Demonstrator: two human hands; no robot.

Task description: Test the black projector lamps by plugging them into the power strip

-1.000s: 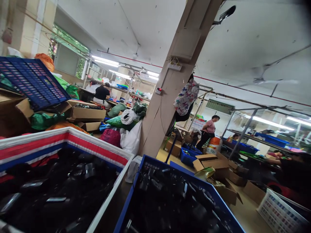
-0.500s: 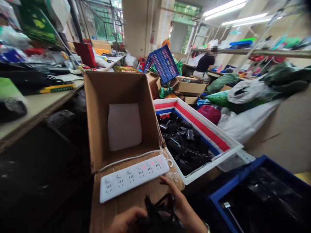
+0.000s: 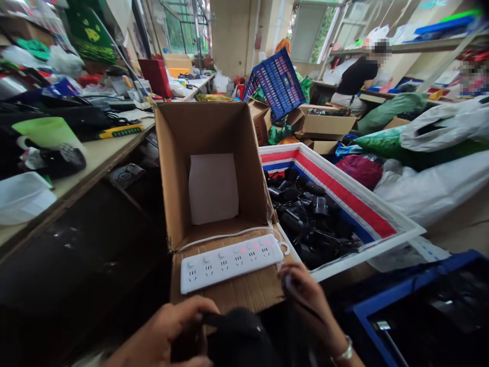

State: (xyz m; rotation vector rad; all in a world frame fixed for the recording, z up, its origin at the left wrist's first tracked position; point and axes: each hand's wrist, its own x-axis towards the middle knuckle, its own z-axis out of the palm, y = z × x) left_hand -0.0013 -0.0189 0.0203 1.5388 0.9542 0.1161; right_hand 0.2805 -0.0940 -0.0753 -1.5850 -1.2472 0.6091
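Left hand [image 3: 171, 331]: fingers curled round a black device [image 3: 239, 339] — firm hold.
Right hand [image 3: 311, 300]: pinches its black cord [image 3: 292, 295] — beside the power strip [image 3: 231, 261] on the carton flap [image 3: 244, 290].

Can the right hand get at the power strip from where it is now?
Probably yes. The right hand sits just off the power strip's near end with nothing between them, though it holds a black cord, so its fingers aren't free.

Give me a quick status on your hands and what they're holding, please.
Left hand gripping black device. Right hand pinching its black cord. White power strip on cardboard box flap just ahead, untouched.
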